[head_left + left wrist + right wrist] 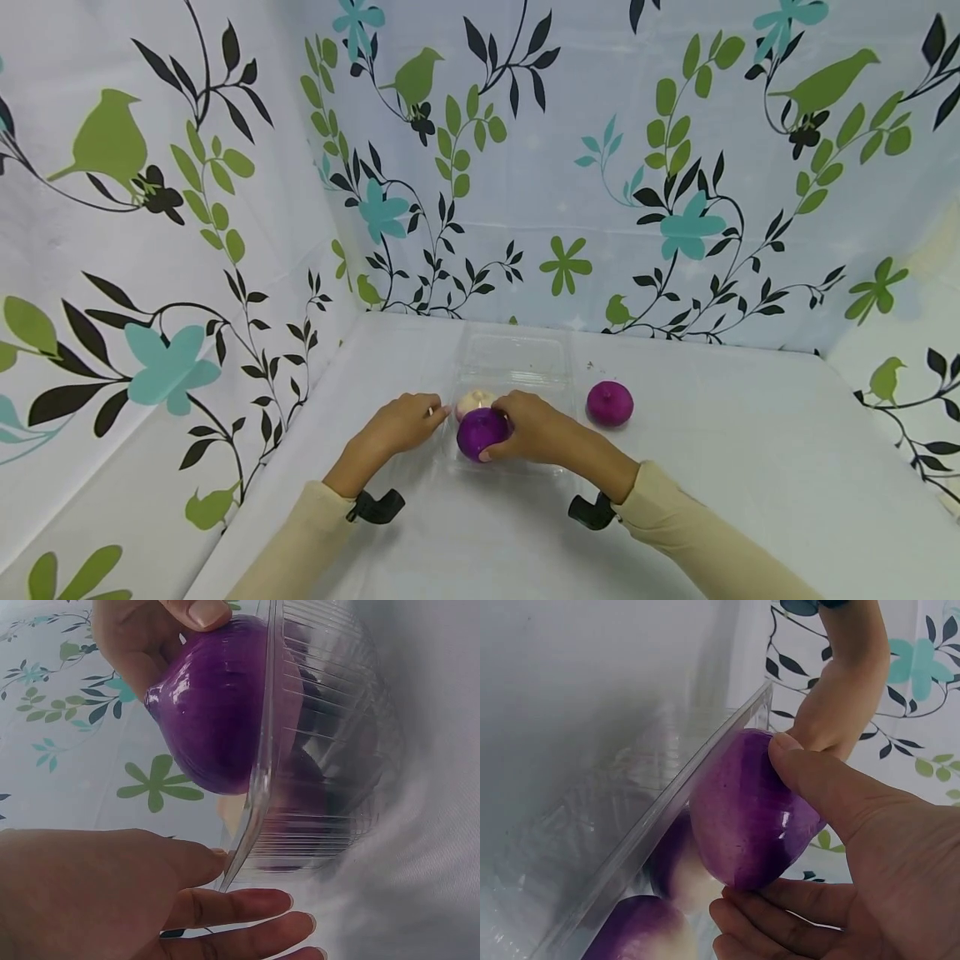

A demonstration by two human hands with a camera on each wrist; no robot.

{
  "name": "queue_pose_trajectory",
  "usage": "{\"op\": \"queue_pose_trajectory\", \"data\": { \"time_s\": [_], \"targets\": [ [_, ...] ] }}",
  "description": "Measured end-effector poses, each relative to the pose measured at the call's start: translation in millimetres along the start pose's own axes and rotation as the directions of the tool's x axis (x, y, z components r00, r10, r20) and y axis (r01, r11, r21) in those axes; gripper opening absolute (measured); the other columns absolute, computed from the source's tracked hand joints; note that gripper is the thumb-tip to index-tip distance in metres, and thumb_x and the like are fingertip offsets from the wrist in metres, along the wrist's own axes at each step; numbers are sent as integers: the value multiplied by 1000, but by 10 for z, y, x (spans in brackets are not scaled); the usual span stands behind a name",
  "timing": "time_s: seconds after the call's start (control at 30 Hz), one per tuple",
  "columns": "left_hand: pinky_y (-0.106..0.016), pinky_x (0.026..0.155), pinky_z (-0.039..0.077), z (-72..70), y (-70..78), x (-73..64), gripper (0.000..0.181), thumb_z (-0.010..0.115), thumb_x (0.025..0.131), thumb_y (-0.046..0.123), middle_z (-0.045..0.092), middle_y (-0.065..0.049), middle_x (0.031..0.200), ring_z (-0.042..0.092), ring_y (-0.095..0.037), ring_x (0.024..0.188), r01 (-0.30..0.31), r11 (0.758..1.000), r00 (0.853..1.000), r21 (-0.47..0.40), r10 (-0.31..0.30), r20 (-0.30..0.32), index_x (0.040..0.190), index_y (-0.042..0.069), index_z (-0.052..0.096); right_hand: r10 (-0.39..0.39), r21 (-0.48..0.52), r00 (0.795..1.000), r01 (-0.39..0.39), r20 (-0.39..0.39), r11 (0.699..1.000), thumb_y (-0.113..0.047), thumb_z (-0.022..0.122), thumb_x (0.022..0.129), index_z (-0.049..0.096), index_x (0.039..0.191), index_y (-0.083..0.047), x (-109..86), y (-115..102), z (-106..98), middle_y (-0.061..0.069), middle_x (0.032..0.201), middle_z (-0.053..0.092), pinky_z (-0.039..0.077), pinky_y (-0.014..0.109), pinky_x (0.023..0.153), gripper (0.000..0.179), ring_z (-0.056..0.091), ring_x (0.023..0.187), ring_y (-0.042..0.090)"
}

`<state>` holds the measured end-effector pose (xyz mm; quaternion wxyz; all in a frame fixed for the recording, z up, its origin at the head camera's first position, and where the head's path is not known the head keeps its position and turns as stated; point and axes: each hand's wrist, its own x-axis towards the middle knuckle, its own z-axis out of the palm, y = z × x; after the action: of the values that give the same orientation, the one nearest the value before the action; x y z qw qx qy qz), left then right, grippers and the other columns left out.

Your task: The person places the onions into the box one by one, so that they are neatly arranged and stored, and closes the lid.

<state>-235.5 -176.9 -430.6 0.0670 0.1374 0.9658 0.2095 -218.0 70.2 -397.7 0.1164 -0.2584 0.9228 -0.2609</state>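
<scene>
My right hand point(536, 429) grips a shiny purple onion point(482, 433) between thumb and fingers, over the near left part of a clear plastic container point(341, 727). In the left wrist view the onion's pointed tip faces away from the container, and its lower part sits behind the rim. My left hand point(405, 423) pinches the container's left rim, thumb on one side and fingers on the other. A pale onion point(474, 402) lies in the container just behind the held one. Through the right wrist view, purple-and-white onions point(641, 930) show inside.
Another purple onion point(609, 404) lies on the white tabletop point(720, 442) right of the container. The container's clear lid point(513, 354) is folded back toward the rear. Small dark crumbs lie behind the loose onion. A patterned cloth point(465, 233) hangs behind and at the sides.
</scene>
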Motion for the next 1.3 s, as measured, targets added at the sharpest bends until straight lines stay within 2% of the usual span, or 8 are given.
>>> {"op": "queue_pose_trajectory", "data": {
  "time_s": [0.17,0.43,1.3],
  "targets": [
    [-38,68,49,-10,16,-2,25,58,110,31,68,-2,87,58,-17,74,-7,1000,1000,-7,7,0,104,10,72,12,-24,1000,-12,0,1000,-38,93,81,63,140,-1,41,-58,18,10,126,67,59,44,96,76,63,119,25],
    [-35,65,44,-15,26,11,30,53,111,28,60,1,78,54,-17,70,-16,1000,1000,-5,16,-6,94,9,69,-12,-40,1000,12,-7,999,-39,93,82,60,143,-1,93,-100,76,12,132,66,58,44,97,79,63,121,26],
    [-35,66,49,-17,24,25,27,55,111,28,68,-1,87,58,-16,73,5,1000,1000,-10,-4,3,98,11,71,-35,-94,999,32,-28,995,-44,91,83,57,148,-4,97,-83,135,13,137,63,57,45,100,85,61,126,26]
  ]
}}
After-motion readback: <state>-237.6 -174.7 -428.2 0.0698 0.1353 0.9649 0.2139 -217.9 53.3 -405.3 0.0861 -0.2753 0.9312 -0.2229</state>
